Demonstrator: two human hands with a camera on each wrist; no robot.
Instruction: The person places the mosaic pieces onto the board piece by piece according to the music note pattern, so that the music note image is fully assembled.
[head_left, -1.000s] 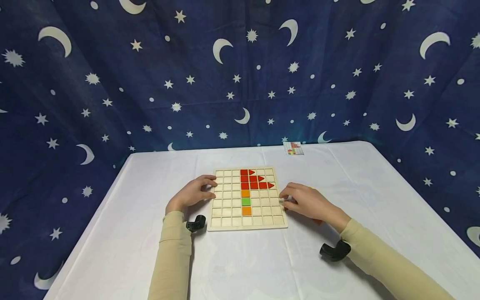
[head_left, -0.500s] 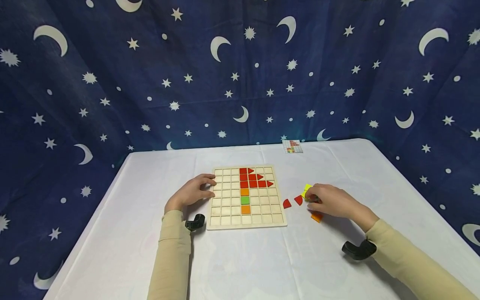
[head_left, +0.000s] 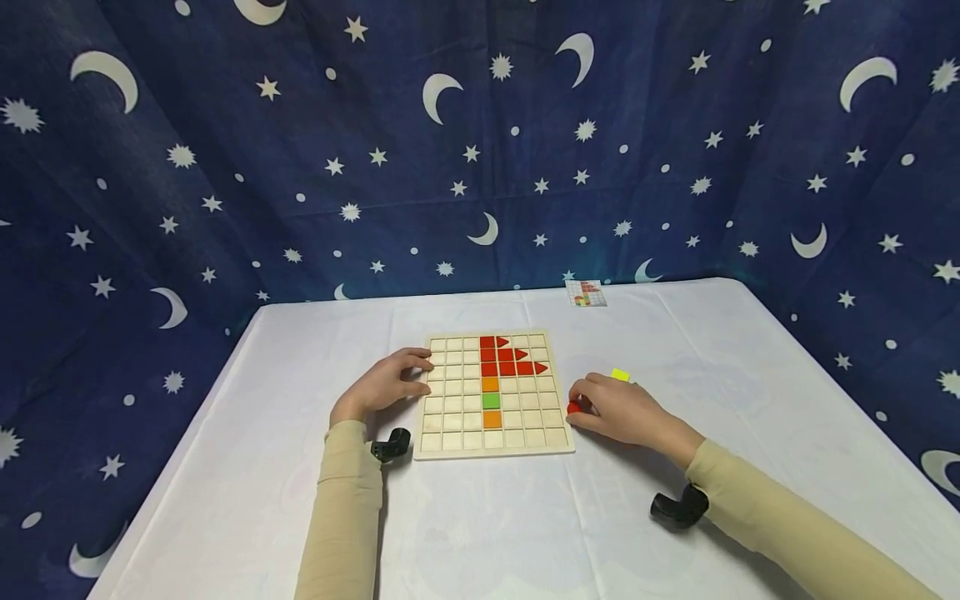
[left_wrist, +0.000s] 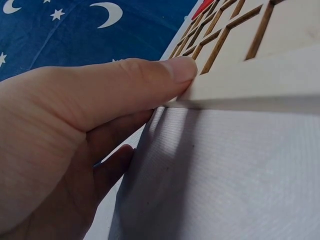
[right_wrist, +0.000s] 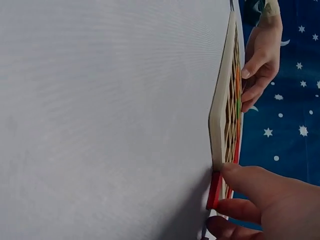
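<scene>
A wooden grid board [head_left: 457, 442] lies flat, with red, orange and green tiles set in its cells. At its left edge rests my left hand [head_left: 382, 385]; in the left wrist view the thumb [left_wrist: 180, 69] lies on the board's rim. Just off the right edge, my right hand [head_left: 622, 410] pinches a red tile [right_wrist: 214, 190] between thumb and fingertips. Head-view frames show this tile as a small red patch, the rest covered by fingers. A yellow tile [head_left: 620, 375] lies behind the right hand, which covers part of the table there.
A small printed card [head_left: 585, 293] with a coloured grid pattern lies near the table's back edge. A white cloth [head_left: 495, 533] covers the table. Behind it hangs a dark blue curtain [head_left: 375, 217] with moons and stars.
My right hand went right from the board's edge to the yellow and orange tiles, then came back left to the red tile by the board. My left hand has stayed put.
</scene>
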